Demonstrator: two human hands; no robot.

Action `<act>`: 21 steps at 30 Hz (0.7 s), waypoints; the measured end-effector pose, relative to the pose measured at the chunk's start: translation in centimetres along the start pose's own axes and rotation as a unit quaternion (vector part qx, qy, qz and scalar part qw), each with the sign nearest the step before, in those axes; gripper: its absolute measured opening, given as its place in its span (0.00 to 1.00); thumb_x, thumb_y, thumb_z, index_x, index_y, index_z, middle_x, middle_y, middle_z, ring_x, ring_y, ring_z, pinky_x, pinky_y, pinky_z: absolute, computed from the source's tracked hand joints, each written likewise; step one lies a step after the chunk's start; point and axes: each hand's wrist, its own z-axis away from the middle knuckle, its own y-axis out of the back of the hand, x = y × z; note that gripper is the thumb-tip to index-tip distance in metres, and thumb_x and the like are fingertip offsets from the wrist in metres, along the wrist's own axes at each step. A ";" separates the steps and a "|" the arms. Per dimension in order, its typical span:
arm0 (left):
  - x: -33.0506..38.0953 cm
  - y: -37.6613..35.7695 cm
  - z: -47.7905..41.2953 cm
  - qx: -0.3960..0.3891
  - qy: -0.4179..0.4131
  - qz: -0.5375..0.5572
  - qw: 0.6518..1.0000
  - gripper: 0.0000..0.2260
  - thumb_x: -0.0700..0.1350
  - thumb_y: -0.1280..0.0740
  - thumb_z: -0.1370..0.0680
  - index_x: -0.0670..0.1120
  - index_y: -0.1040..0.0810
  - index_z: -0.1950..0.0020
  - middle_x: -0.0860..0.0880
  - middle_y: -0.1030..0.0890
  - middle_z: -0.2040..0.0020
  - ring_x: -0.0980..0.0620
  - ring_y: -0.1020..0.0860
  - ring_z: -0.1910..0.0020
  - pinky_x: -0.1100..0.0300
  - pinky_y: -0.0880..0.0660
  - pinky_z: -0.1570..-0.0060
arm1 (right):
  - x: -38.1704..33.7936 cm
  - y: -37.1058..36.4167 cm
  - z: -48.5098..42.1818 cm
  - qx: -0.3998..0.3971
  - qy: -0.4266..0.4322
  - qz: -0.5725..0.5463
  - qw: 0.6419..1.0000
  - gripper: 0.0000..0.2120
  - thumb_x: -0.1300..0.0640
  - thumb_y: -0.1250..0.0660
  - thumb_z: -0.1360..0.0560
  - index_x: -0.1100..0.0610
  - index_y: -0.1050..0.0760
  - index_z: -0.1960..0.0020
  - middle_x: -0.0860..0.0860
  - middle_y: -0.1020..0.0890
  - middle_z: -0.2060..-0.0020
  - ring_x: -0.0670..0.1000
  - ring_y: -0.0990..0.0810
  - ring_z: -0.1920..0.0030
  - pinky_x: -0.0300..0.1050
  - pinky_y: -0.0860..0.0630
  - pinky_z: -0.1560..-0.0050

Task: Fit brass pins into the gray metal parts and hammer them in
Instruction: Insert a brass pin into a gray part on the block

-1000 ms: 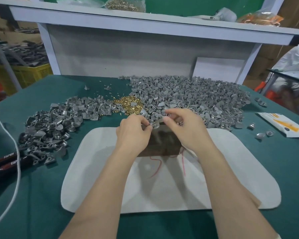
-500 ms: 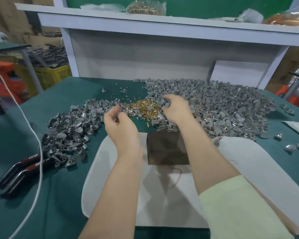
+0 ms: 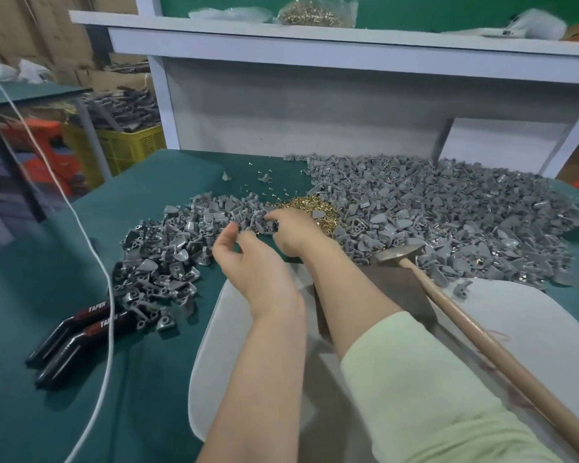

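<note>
- Hands: your left hand (image 3: 251,262) is hovering at the near edge of the gray metal parts (image 3: 448,215), fingers loosely curled, holding nothing I can see.
- Your right hand (image 3: 293,230) is reaching into the parts just beside the brass pins (image 3: 315,207), fingertips curling down among them. I can't tell if it's gripping one.
- Pins are sitting in a heap between the two gray spreads on the green table (image 3: 30,295).
- Hammer (image 3: 400,253) is lying untouched, head on the brown block (image 3: 401,289), handle running back over the white pad (image 3: 532,329).
- Pliers (image 3: 81,329) are lying at your left.
</note>
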 end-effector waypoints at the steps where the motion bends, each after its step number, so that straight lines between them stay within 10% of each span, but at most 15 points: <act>1: 0.0 0.0 -0.1 0.002 0.005 0.005 1.000 0.10 0.37 0.44 0.21 0.49 0.30 0.45 0.51 0.27 0.44 0.57 0.28 0.50 0.73 0.32 0.63 | -0.4 -0.4 -0.1 -0.015 0.010 0.009 1.000 0.24 0.67 0.42 0.25 0.53 0.29 0.32 0.54 0.26 0.34 0.57 0.27 0.36 0.48 0.29 0.37; 8: -0.2 0.0 -0.1 -0.001 0.011 0.001 1.000 0.11 0.37 0.44 0.22 0.50 0.29 0.45 0.54 0.26 0.49 0.63 0.28 0.56 0.76 0.33 0.68 | -1.3 -1.4 -0.9 0.022 -0.013 0.044 0.999 0.05 0.64 0.37 0.27 0.59 0.24 0.59 0.53 0.23 0.62 0.55 0.27 0.61 0.41 0.33 0.65; 10: -0.1 0.0 -0.1 -0.001 0.008 0.003 1.000 0.10 0.36 0.44 0.22 0.50 0.30 0.46 0.54 0.27 0.53 0.63 0.29 0.59 0.79 0.34 0.71 | -1.2 -1.3 -0.7 0.027 -0.029 0.025 0.999 0.12 0.63 0.36 0.26 0.57 0.32 0.68 0.51 0.29 0.70 0.54 0.30 0.66 0.40 0.37 0.71; 15: -0.4 0.0 -0.2 -0.018 0.014 -0.016 1.000 0.09 0.37 0.43 0.21 0.49 0.30 0.45 0.49 0.27 0.42 0.54 0.28 0.49 0.73 0.33 0.61 | 0.1 2.6 1.0 0.064 -0.015 -0.147 0.987 0.08 0.61 0.37 0.25 0.62 0.21 0.52 0.57 0.17 0.54 0.55 0.19 0.52 0.47 0.23 0.52; 21: -1.4 -0.2 0.1 -0.118 0.075 -0.045 0.989 0.04 0.46 0.40 0.19 0.50 0.27 0.46 0.50 0.22 0.47 0.57 0.22 0.52 0.63 0.28 0.51 | 2.7 7.1 6.3 -0.028 0.095 -0.260 0.960 0.04 0.62 0.35 0.23 0.53 0.24 0.54 0.50 0.19 0.55 0.43 0.24 0.62 0.40 0.27 0.58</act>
